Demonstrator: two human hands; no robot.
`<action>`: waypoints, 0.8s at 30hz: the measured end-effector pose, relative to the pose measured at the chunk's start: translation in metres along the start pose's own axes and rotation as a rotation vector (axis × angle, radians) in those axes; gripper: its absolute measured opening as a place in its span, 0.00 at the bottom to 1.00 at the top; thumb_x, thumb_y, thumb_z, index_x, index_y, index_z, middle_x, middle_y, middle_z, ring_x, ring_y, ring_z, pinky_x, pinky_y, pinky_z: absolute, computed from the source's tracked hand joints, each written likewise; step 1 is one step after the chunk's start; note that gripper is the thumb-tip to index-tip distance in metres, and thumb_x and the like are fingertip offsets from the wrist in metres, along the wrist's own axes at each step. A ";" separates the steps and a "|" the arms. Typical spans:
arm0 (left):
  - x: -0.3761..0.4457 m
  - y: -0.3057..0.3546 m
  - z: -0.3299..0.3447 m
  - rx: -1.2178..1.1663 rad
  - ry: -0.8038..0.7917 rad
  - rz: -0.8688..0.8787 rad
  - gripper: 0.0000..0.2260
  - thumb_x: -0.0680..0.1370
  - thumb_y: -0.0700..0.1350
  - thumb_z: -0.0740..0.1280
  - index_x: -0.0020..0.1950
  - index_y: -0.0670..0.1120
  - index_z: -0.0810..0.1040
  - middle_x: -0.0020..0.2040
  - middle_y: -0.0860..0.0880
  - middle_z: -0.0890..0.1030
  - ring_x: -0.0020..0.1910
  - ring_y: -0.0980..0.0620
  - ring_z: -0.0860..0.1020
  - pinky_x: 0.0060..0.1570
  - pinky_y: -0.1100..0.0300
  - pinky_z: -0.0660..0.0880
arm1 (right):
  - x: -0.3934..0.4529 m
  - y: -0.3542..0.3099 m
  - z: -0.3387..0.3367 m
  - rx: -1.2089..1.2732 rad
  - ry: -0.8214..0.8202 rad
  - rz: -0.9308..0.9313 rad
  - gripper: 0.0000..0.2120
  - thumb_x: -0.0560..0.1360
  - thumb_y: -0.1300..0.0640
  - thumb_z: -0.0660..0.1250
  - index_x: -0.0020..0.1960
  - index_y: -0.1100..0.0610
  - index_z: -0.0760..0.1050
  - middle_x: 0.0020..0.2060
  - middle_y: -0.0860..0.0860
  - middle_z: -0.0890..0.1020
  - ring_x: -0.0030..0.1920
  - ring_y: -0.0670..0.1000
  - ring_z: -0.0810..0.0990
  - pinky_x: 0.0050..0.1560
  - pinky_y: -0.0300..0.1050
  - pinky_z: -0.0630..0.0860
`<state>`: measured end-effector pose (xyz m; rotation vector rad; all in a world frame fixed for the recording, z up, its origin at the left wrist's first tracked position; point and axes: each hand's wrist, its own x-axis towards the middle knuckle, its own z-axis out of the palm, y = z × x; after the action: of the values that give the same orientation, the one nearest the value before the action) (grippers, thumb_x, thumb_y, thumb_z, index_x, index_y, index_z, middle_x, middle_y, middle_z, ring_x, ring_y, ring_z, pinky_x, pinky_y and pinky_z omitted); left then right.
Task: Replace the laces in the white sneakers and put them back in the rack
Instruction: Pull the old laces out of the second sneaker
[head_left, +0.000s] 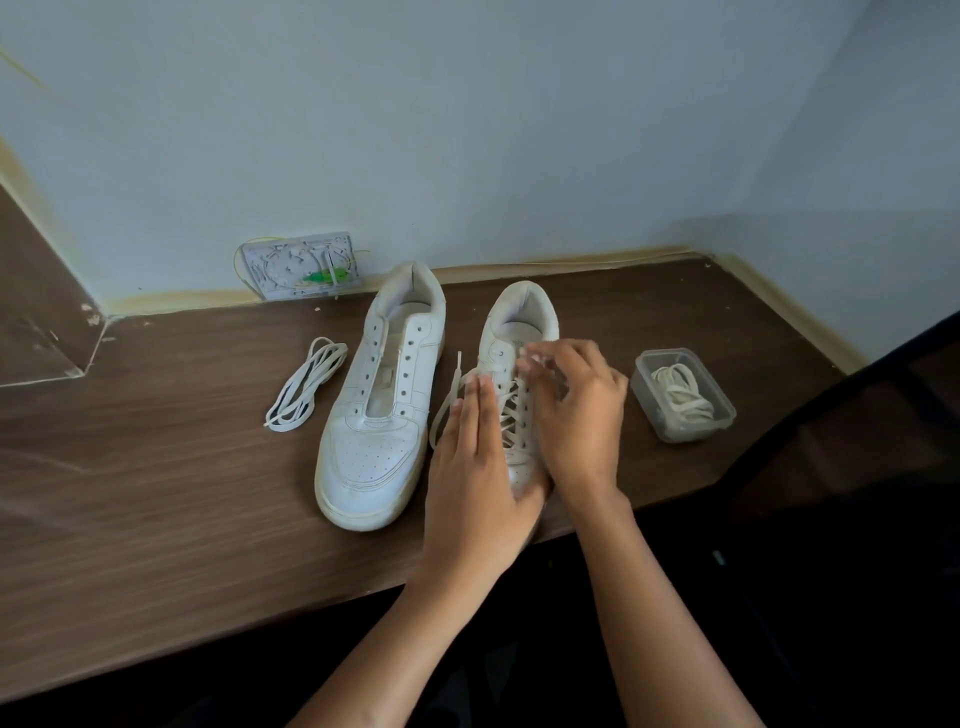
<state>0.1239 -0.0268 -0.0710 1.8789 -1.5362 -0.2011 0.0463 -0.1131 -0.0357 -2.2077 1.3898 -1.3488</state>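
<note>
**Two sneakers, one laced**

2 white sneakers on brown table (156, 467), toes toward camera. Left hand (475, 483) lies flat w/ straight fingers on laced sneaker (519, 322); right hand (576, 410), blurred, curls at its lace (511, 410), grip unclear. Unlaced sneaker (379, 415) beside 1 loose lace bundle (306, 382); 1 clear tub (681, 395) holds another.

Two white sneakers sit side by side, toes toward the counter's front edge: left sneaker (382, 400) unlaced, right sneaker (519, 332) partly laced. Loose flat lace (306, 382) bundled left of them, more laces (683, 397) in a tub on the right
</note>
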 end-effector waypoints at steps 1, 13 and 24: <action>0.000 0.001 0.000 -0.002 0.002 0.000 0.43 0.75 0.59 0.63 0.80 0.43 0.45 0.81 0.47 0.47 0.79 0.51 0.48 0.76 0.60 0.46 | 0.000 0.001 0.001 0.022 0.024 0.007 0.03 0.77 0.57 0.70 0.49 0.52 0.82 0.46 0.45 0.81 0.46 0.43 0.77 0.58 0.45 0.67; 0.000 0.003 0.003 0.026 0.032 -0.016 0.42 0.75 0.59 0.65 0.80 0.41 0.48 0.80 0.44 0.51 0.79 0.48 0.52 0.76 0.58 0.50 | 0.001 0.009 0.004 -0.075 -0.098 -0.055 0.04 0.79 0.61 0.65 0.51 0.54 0.78 0.50 0.47 0.77 0.48 0.47 0.77 0.58 0.43 0.63; -0.003 0.009 0.004 0.037 0.056 -0.058 0.43 0.73 0.57 0.62 0.79 0.37 0.48 0.79 0.40 0.52 0.78 0.44 0.54 0.75 0.57 0.50 | 0.013 0.014 -0.016 0.457 0.097 0.472 0.05 0.82 0.64 0.56 0.49 0.57 0.68 0.43 0.48 0.83 0.49 0.46 0.84 0.44 0.31 0.73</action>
<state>0.1141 -0.0266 -0.0694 1.9439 -1.4583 -0.1458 0.0269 -0.1264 -0.0277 -1.4347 1.3505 -1.4251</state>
